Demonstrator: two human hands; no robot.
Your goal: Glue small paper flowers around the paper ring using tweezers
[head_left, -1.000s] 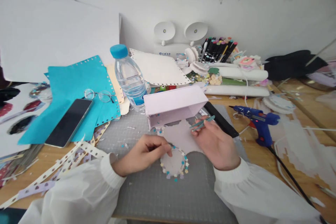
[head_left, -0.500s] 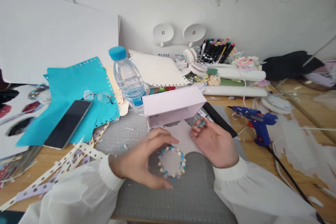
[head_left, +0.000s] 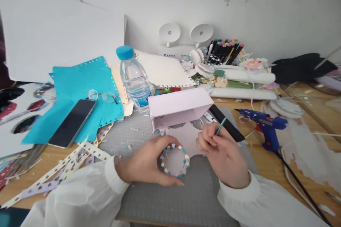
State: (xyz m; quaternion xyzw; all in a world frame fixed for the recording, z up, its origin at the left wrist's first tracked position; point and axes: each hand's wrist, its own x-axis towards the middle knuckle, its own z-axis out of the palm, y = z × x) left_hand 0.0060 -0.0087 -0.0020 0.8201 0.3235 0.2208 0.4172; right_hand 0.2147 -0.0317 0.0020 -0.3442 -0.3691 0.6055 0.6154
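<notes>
My left hand point(head_left: 149, 159) curves around a small round lilac paper piece point(head_left: 175, 161), edged with tiny white, blue and lilac flowers. Its thumb lies along the near rim and its fingers along the far rim. My right hand point(head_left: 222, 152) is closed, to the right of the round piece. A thin teal tool, apparently tweezers point(head_left: 220, 126), sticks up from between its fingers. Behind both hands a lilac open-fronted paper box point(head_left: 181, 103) stands on the grey cutting mat point(head_left: 170, 202). A flat lilac paper piece point(head_left: 186, 136) with scalloped edges lies in front of the box.
A water bottle point(head_left: 135, 81) stands left of the box. Further left are a phone point(head_left: 73, 122), glasses point(head_left: 102, 95), blue paper point(head_left: 77, 74) and punched paper strips point(head_left: 66, 170). A blue glue gun point(head_left: 266, 124) with a cord stands right, beside a black strip point(head_left: 227, 126). Markers point(head_left: 225, 51) stand behind.
My left hand has closed in around the round piece. My right hand has turned and come slightly nearer, so the teal tool now points up. The view has shifted a little left.
</notes>
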